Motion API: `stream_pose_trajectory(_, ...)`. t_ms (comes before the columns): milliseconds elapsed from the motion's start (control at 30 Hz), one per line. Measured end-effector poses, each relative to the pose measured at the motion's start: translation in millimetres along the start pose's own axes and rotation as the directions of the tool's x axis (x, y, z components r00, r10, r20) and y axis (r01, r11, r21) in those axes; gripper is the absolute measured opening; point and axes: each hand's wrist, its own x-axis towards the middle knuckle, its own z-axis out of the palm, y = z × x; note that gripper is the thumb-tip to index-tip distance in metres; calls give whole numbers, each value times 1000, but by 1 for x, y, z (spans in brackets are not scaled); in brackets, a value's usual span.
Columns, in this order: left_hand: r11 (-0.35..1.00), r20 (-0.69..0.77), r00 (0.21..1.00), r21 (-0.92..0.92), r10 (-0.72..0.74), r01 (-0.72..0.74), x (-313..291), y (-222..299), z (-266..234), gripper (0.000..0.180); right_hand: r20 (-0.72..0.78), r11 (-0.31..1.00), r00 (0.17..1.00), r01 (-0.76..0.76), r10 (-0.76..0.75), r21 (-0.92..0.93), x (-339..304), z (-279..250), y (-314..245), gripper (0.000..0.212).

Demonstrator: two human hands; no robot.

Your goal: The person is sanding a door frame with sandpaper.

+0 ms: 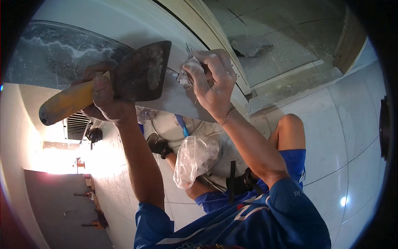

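My left hand (108, 99) is closed round the yellow handle of a putty knife (141, 74), whose broad dark blade carries dried residue and points up and right. Across from the blade, my right hand (216, 81) pinches a crumpled, grey-white scrap (185, 74); whether it is paper, cloth or plastic I cannot tell. Whitish dust covers the fingers of that hand. Both hands are raised close to a pale panel (141, 20) and the cream frame (219, 31) beside it. Below them a clear plastic bag (197, 159) rests by my legs.
A dark, marbled strip (58, 50) runs along the upper left. Past the frame lies a dusty grey floor with a raised sill (290, 89). Tools with orange parts (98, 224) line a grey surface at lower left. Pale floor tiles (323, 137) extend to the right.
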Motion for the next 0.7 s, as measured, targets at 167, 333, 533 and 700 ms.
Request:
stream_pose_trajectory(167,999,-140,989,10,-48,50,-11,6,0,23,21,933,933,-359,359,15,-75,-14,36,8)
stream_pose_trajectory(333,995,-140,985,-10,-99,98,-67,4,-22,23,93,779,774,-617,626,-109,-182,-74,78,16)
stream_pose_trajectory(533,911,-24,937,229,-348,344,-156,32,-32,12,94,164,184,-968,978,191,-240,-119,74,24)
stream_pose_trajectory(700,483,-218,587,387,-780,785,-246,35,-65,15,288,137,171,-982,942,134,-261,-125,45,24)
